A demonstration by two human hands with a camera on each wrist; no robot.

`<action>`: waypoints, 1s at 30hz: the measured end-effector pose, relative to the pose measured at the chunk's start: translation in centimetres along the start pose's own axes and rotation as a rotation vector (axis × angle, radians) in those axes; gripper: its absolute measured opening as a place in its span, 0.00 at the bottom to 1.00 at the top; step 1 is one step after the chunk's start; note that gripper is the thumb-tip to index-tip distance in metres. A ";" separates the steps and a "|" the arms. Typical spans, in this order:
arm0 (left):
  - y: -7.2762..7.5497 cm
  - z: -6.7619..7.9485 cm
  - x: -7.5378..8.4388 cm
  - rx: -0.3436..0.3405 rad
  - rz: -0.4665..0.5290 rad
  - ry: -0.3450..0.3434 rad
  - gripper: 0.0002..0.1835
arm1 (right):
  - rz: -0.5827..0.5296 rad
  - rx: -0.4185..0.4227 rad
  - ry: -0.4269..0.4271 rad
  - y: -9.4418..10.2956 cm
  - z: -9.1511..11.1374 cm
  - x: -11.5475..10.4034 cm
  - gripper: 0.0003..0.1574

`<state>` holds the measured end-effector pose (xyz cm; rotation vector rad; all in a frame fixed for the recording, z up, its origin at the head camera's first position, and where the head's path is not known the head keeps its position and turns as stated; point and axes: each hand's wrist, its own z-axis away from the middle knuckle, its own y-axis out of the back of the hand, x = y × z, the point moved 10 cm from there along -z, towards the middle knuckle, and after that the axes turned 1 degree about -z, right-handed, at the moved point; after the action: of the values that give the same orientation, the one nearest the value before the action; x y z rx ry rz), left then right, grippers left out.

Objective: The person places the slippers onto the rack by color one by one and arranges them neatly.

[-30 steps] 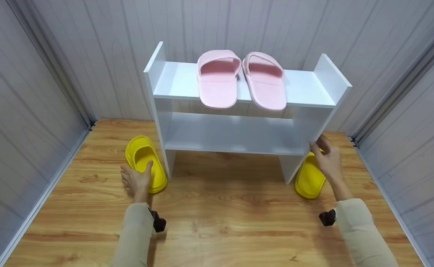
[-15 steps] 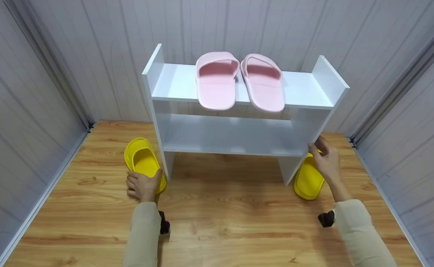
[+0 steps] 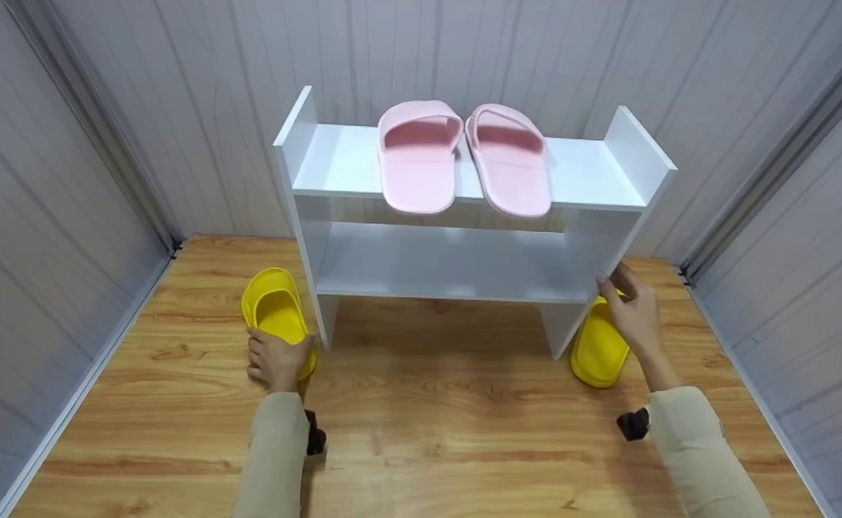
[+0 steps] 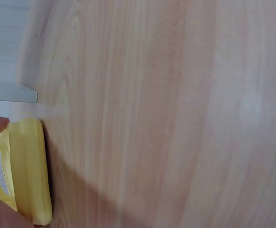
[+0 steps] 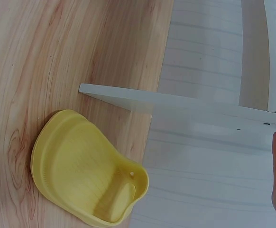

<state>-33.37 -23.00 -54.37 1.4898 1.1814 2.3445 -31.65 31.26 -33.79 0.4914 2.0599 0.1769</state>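
Fingers and thumb of the left hand (image 3: 277,357), in the head view, grip the near end of a left yellow shoe (image 3: 277,315) from both sides. That shoe sits on the wood-patterned floor (image 3: 428,424) beside the white rack (image 3: 456,262); it is plain bright yellow, rounded, slip-on, with its foot opening facing up. A right yellow shoe (image 3: 599,349), alike in colour, sits beyond the opposite panel, partly under the right hand (image 3: 636,313), whose thumb and fingers touch that panel's edge; whether they close round it I cannot tell. Counted here: two yellow shoes, one rack with two boards and two side panels, two pink slippers on the top board, two sleeves (image 3: 271,453).

From the left wrist, one yellow shoe shows at the left edge, its thick side smooth and paler, with parts of the hand against it.

From the right wrist, one yellow shoe shows, broad and rounded at one end, with one small hole near its rim; straight fingertips meet one rack panel, apart from the shoe.
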 end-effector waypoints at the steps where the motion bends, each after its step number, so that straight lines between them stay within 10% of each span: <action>1: 0.1 0.0 -0.1 0.006 0.002 0.000 0.61 | 0.006 0.003 0.000 0.0 0.0 0.0 0.21; 30: 1.7 -0.4 -0.4 -0.008 -0.111 -0.050 0.61 | -0.018 -0.003 0.008 -0.1 0.0 -0.2 0.21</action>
<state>-32.93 -24.60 -53.60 1.4325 1.2079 2.2252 -31.54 31.13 -33.69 0.4711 2.0713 0.1724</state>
